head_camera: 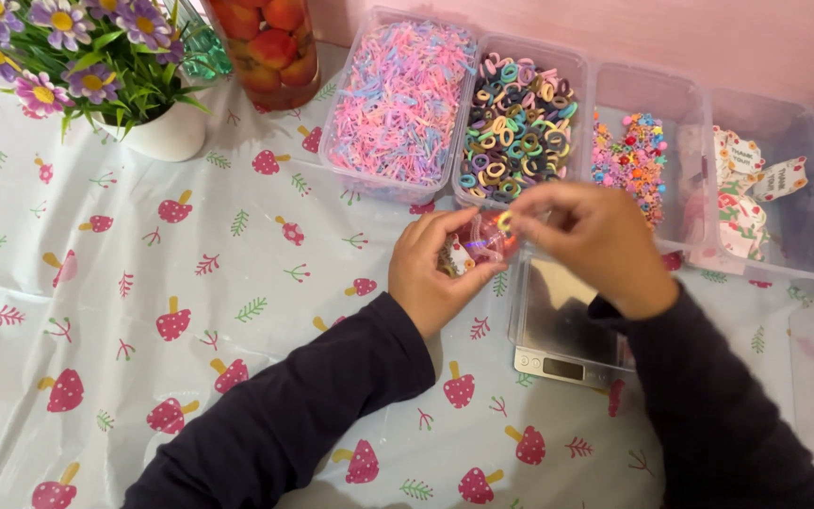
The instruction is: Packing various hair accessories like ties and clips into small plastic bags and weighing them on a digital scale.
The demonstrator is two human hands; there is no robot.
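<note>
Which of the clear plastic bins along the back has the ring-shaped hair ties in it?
The second bin from the left, just beyond the hands. It holds multicoloured loop hair ties; its left neighbour holds pink and purple bits.

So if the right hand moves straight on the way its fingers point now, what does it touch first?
Probably the small clear pouch held in the left hand: the right hand points left, its fingers almost at it already.

We've got both forearms in dark sleeves coming up from the bottom edge, angled inward. Our left hand [433,269] sits palm-in, fingers curled w/ thumb up top, closed in a loose grip. Our right hand [588,236] is just beside it, back facing up, thumb & forefinger pinched together at the tips.
</note>
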